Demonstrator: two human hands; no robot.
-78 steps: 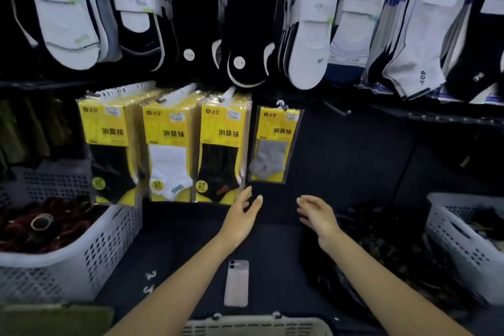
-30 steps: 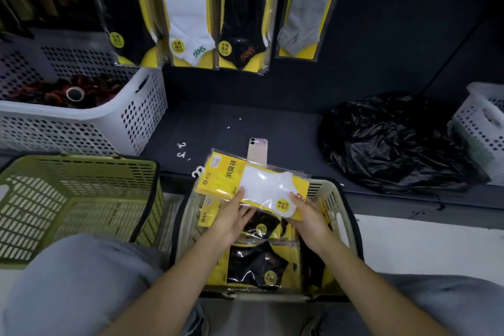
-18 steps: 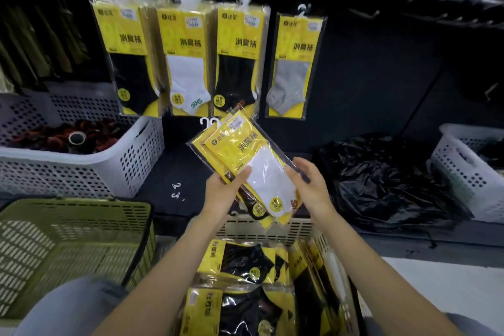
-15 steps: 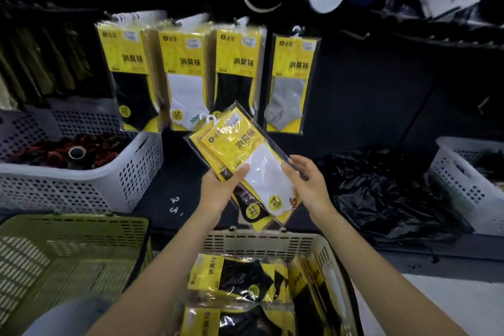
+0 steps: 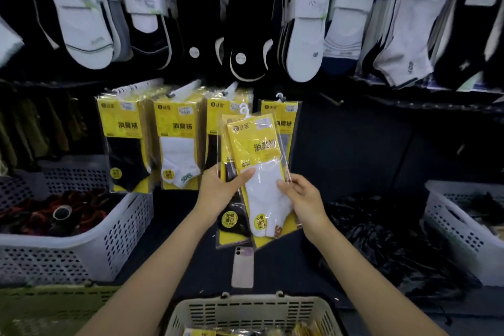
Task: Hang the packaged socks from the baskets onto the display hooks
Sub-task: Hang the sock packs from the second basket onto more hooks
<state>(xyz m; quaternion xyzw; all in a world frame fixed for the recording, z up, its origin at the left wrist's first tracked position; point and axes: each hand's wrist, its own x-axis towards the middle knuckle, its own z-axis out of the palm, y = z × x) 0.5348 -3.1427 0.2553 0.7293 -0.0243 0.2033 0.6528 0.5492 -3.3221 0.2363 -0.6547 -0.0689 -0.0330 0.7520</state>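
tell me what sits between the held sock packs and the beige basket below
A phone, lying back up on the dark shelf, as the head view shows.

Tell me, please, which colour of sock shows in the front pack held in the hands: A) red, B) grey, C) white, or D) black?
C: the front pack, held between the left hand and the right hand, shows a white sock under its yellow card; the back pack holds the black one.
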